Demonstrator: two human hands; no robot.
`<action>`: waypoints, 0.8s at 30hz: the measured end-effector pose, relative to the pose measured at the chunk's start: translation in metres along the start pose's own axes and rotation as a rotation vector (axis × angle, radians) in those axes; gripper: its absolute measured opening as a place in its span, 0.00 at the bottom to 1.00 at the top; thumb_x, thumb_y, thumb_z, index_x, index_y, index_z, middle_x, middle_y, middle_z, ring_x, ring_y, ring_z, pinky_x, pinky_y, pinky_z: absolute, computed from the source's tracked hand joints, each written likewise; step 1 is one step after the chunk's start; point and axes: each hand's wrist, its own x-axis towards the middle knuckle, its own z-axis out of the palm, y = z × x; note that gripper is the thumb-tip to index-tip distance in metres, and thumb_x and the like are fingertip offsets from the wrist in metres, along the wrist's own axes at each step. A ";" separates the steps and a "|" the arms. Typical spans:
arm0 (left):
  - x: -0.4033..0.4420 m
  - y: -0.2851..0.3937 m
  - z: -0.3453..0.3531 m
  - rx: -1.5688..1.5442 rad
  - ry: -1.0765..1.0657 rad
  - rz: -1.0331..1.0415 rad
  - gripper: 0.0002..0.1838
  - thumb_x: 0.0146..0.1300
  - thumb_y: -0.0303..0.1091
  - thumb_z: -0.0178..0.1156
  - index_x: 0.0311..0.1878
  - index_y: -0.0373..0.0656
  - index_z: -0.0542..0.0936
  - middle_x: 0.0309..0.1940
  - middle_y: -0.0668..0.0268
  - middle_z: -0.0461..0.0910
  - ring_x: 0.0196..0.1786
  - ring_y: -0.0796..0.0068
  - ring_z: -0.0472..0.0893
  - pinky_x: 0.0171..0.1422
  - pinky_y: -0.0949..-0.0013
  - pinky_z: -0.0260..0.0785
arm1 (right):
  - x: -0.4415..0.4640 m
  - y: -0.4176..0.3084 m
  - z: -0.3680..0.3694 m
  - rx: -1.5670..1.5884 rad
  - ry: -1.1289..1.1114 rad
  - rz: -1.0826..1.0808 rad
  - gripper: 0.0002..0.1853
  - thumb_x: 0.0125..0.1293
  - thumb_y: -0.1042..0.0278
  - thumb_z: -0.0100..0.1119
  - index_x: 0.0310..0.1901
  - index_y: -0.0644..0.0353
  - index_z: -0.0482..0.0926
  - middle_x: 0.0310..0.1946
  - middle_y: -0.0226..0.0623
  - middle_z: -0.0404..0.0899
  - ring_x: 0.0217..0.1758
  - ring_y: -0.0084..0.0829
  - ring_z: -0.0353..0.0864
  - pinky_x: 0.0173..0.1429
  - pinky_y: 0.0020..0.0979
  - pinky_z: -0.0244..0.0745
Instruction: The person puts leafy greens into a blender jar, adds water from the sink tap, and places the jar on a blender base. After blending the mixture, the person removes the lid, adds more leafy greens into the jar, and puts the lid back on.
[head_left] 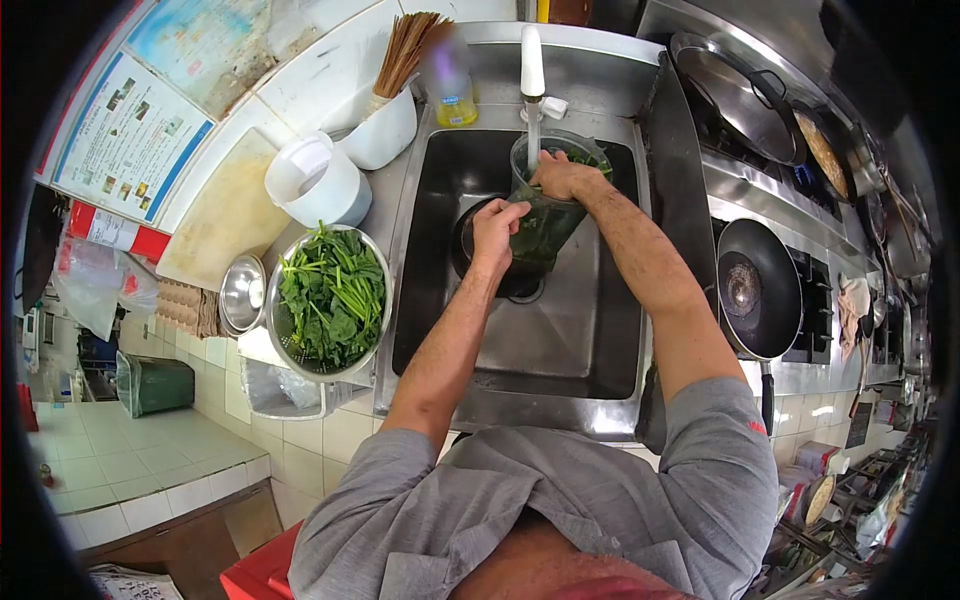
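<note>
A clear plastic container (545,235) with leafy greens in it stands tilted in the sink (560,345). My left hand (494,230) is closed on the container's near left side, with the thumb across it. At the container's mouth, my right hand (566,180) reaches in among the greens, and its fingertips are hidden. Water runs from the white faucet (532,62) down into the container beside my right hand. Behind my left hand, a dark round vessel (463,240) is partly covered.
A metal colander full of leafy greens (335,300) stands left of the sink, beside a steel bowl (242,295) and a white tub (318,182). A yellow bottle (456,105) sits at the back left. On the right, a black pan (760,290) rests on the stove.
</note>
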 end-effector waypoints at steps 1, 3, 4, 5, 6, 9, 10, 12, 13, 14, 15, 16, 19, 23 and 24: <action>0.001 -0.001 -0.002 -0.002 0.002 0.002 0.13 0.48 0.24 0.64 0.17 0.45 0.70 0.14 0.75 0.66 0.19 0.86 0.63 0.26 0.78 0.51 | 0.000 0.001 0.000 -0.003 0.000 -0.002 0.27 0.57 0.67 0.53 0.61 0.40 0.70 0.65 0.45 0.55 0.70 0.51 0.50 0.68 0.49 0.58; 0.001 -0.003 -0.004 -0.002 0.007 -0.014 0.13 0.47 0.24 0.64 0.17 0.46 0.70 0.14 0.75 0.66 0.19 0.85 0.63 0.26 0.78 0.51 | -0.001 0.002 0.002 0.029 0.033 -0.028 0.25 0.55 0.68 0.54 0.57 0.41 0.74 0.60 0.44 0.60 0.67 0.50 0.57 0.65 0.49 0.62; 0.001 -0.003 -0.005 -0.002 0.007 -0.015 0.13 0.47 0.24 0.64 0.17 0.46 0.70 0.14 0.75 0.66 0.19 0.85 0.63 0.26 0.78 0.51 | 0.000 0.003 0.004 0.029 0.033 -0.028 0.25 0.55 0.68 0.54 0.57 0.41 0.74 0.60 0.44 0.60 0.67 0.50 0.57 0.65 0.49 0.62; 0.001 -0.003 -0.006 0.014 0.018 -0.022 0.13 0.47 0.24 0.65 0.17 0.46 0.70 0.14 0.75 0.66 0.18 0.85 0.63 0.26 0.78 0.51 | 0.001 0.004 0.005 0.031 0.055 -0.025 0.24 0.55 0.69 0.54 0.56 0.41 0.75 0.58 0.44 0.61 0.64 0.50 0.59 0.63 0.49 0.63; 0.001 -0.002 -0.007 0.030 0.030 -0.029 0.13 0.47 0.24 0.65 0.17 0.46 0.70 0.14 0.75 0.66 0.18 0.85 0.63 0.26 0.78 0.51 | 0.000 0.002 0.005 0.032 0.078 -0.024 0.24 0.54 0.70 0.54 0.55 0.41 0.76 0.56 0.44 0.62 0.62 0.50 0.61 0.62 0.50 0.65; 0.002 -0.001 -0.010 0.007 0.020 -0.021 0.13 0.47 0.25 0.65 0.16 0.46 0.69 0.14 0.75 0.66 0.18 0.85 0.63 0.26 0.77 0.51 | -0.003 0.001 0.002 0.040 0.098 -0.044 0.23 0.54 0.71 0.53 0.53 0.41 0.77 0.55 0.43 0.63 0.60 0.50 0.63 0.61 0.49 0.66; 0.001 0.000 -0.010 0.008 0.020 -0.021 0.13 0.47 0.25 0.65 0.16 0.46 0.69 0.14 0.75 0.66 0.18 0.85 0.63 0.26 0.77 0.51 | -0.004 0.001 0.001 0.041 0.098 -0.044 0.23 0.54 0.71 0.53 0.53 0.41 0.77 0.55 0.43 0.63 0.60 0.50 0.63 0.61 0.49 0.66; 0.001 0.001 -0.009 0.009 0.027 -0.020 0.13 0.47 0.24 0.65 0.17 0.46 0.70 0.14 0.75 0.66 0.18 0.85 0.63 0.25 0.77 0.50 | -0.003 0.003 0.002 0.083 0.102 -0.046 0.24 0.54 0.72 0.52 0.53 0.41 0.77 0.55 0.43 0.63 0.60 0.48 0.64 0.62 0.48 0.65; 0.001 0.002 -0.009 0.008 0.027 -0.019 0.13 0.47 0.24 0.65 0.17 0.46 0.70 0.14 0.75 0.66 0.18 0.85 0.63 0.25 0.77 0.50 | 0.000 0.006 0.003 0.081 0.103 -0.046 0.24 0.54 0.72 0.52 0.53 0.41 0.77 0.55 0.43 0.63 0.60 0.48 0.64 0.62 0.48 0.65; 0.001 0.003 -0.008 0.006 0.027 -0.024 0.13 0.47 0.24 0.65 0.17 0.46 0.70 0.14 0.74 0.67 0.18 0.85 0.63 0.25 0.77 0.50 | 0.003 0.008 0.004 0.065 0.095 -0.046 0.24 0.54 0.73 0.51 0.53 0.40 0.77 0.55 0.43 0.63 0.61 0.47 0.63 0.62 0.48 0.65; 0.001 0.002 -0.008 0.004 0.028 -0.030 0.13 0.47 0.24 0.64 0.17 0.46 0.70 0.14 0.74 0.67 0.18 0.85 0.63 0.25 0.77 0.50 | 0.003 0.008 0.004 0.049 0.087 -0.046 0.24 0.54 0.73 0.51 0.53 0.40 0.77 0.55 0.42 0.63 0.62 0.46 0.63 0.63 0.47 0.65; 0.001 0.002 -0.008 0.004 0.028 -0.031 0.13 0.47 0.24 0.64 0.17 0.46 0.70 0.14 0.74 0.67 0.18 0.85 0.63 0.25 0.77 0.50 | 0.002 0.009 0.005 0.050 0.086 -0.045 0.24 0.54 0.73 0.51 0.53 0.40 0.77 0.55 0.42 0.63 0.62 0.46 0.63 0.63 0.47 0.65; 0.000 0.002 -0.006 0.000 0.016 -0.030 0.12 0.47 0.24 0.64 0.17 0.45 0.70 0.14 0.74 0.67 0.18 0.85 0.63 0.25 0.78 0.50 | -0.002 0.010 0.006 0.093 0.106 -0.033 0.25 0.54 0.74 0.50 0.54 0.41 0.76 0.56 0.42 0.63 0.63 0.45 0.63 0.63 0.47 0.64; -0.001 -0.001 -0.006 0.005 0.009 -0.050 0.13 0.47 0.24 0.64 0.17 0.45 0.70 0.13 0.75 0.66 0.17 0.85 0.63 0.25 0.78 0.50 | -0.002 0.014 0.011 0.087 0.075 -0.029 0.25 0.54 0.74 0.50 0.55 0.42 0.76 0.56 0.41 0.63 0.62 0.45 0.63 0.64 0.46 0.64; -0.001 -0.002 -0.006 0.012 0.009 -0.055 0.13 0.47 0.23 0.64 0.16 0.45 0.69 0.13 0.75 0.66 0.17 0.85 0.63 0.25 0.78 0.50 | 0.001 0.015 0.014 0.088 0.067 -0.026 0.25 0.54 0.74 0.49 0.55 0.41 0.76 0.55 0.41 0.63 0.62 0.46 0.63 0.64 0.46 0.64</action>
